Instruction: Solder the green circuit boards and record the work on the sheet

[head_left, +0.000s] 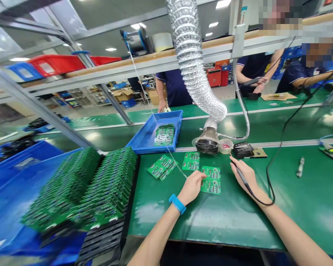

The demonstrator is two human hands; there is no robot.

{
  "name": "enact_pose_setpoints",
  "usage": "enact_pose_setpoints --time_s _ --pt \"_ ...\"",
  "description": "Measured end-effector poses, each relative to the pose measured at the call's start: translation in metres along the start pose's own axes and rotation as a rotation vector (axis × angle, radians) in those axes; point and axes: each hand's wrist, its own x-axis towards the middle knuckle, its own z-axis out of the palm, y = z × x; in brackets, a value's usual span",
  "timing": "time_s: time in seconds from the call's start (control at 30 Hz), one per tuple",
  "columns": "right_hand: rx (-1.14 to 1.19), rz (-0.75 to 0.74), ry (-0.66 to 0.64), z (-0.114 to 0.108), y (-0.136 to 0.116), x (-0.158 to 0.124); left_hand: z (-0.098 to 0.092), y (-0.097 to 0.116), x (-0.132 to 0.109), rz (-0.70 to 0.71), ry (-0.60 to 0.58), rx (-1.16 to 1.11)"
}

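Observation:
My left hand (192,187), with a blue band at the wrist, is closed on a thin solder wire (178,167). Its fingertips are at the left edge of a green circuit board (213,184) lying flat on the bench. My right hand (245,175) grips a soldering iron (242,176), whose black cable loops over the forearm. The iron's front end points at a small round dish (225,146) with something red in it; its tip is hard to make out. Another circuit board (191,161) and a few overlapping boards (162,167) lie to the left.
Black racks of upright boards (108,192) fill the left side. A blue tray (144,147) holding boards sits behind. A silver duct (192,66) hangs down to a fume hood (208,142). Beside it stands a black iron holder (243,150). Other people work across the bench.

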Motion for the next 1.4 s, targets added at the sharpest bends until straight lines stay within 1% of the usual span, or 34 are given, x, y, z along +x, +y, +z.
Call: enact_pose_setpoints --time_s 0.07,0.17,0.23,0.27,0.3,0.33,0.43,0.5,0.57,0.63,0.7,0.77,0.87,0.93,0.97,1.03,1.07,1.13,1.2,1.27,1.33,1.4 --pt "0.006 -0.012 -0.008 -0.007 -0.005 -0.012 -0.008 0.001 0.021 0.072 -0.132 0.041" --pt "0.027 -0.013 -0.006 -0.010 -0.008 -0.022 -0.011 -0.003 0.050 0.136 -0.390 0.197" --pt "0.042 -0.008 0.005 -0.009 -0.009 -0.023 -0.008 -0.009 0.061 0.134 -0.544 0.305" --pt "0.048 -0.007 0.015 -0.008 -0.008 -0.023 -0.005 -0.012 0.063 0.133 -0.590 0.342" --pt "0.054 -0.007 0.024 -0.006 -0.008 -0.022 -0.003 -0.013 0.062 0.138 -0.609 0.363" --pt "0.060 -0.009 0.030 -0.005 -0.008 -0.021 -0.001 -0.014 0.059 0.150 -0.604 0.372" --pt "0.071 -0.013 0.045 -0.004 -0.007 -0.020 -0.001 -0.010 0.042 0.210 -0.520 0.366" --pt "0.074 -0.014 0.050 -0.004 -0.007 -0.019 -0.010 -0.006 0.030 0.247 -0.474 0.359" --pt "0.082 -0.016 0.046 -0.002 -0.006 -0.019 -0.026 -0.008 0.027 0.269 -0.432 0.370" --pt "0.091 -0.025 0.041 0.000 -0.005 -0.020 -0.046 -0.018 0.035 0.250 -0.386 0.416" --pt "0.092 -0.029 0.040 0.004 -0.003 -0.021 -0.065 -0.037 0.052 0.200 -0.363 0.482" --pt "0.084 -0.019 0.040 0.007 -0.001 -0.022 -0.077 -0.058 0.075 0.145 -0.399 0.535" --pt "0.081 -0.002 0.044 0.008 -0.001 -0.022 -0.083 -0.082 0.102 0.078 -0.498 0.565" --pt "0.083 0.002 0.043 0.006 -0.003 -0.022 -0.084 -0.088 0.111 0.036 -0.544 0.539" --pt "0.083 0.003 0.042 0.005 -0.004 -0.021 -0.086 -0.088 0.111 0.016 -0.553 0.521" --pt "0.079 -0.002 0.039 0.003 -0.006 -0.021 -0.096 -0.089 0.103 -0.037 -0.529 0.508" --pt "0.076 -0.007 0.039 0.003 -0.006 -0.020 -0.104 -0.091 0.095 -0.080 -0.475 0.529" --pt "0.067 -0.014 0.043 0.003 -0.007 -0.020 -0.125 -0.100 0.075 -0.243 -0.356 0.621" --pt "0.057 -0.013 0.045 0.005 -0.007 -0.021 -0.147 -0.115 0.053 -0.403 -0.347 0.723" --pt "0.053 -0.008 0.043 0.006 -0.006 -0.022 -0.164 -0.133 0.033 -0.563 -0.384 0.773" --pt "0.052 -0.002 0.034 0.007 -0.007 -0.022 -0.171 -0.148 0.018 -0.650 -0.379 0.765" --pt "0.050 0.002 0.032 0.007 -0.007 -0.023 -0.171 -0.156 0.010 -0.663 -0.345 0.734"
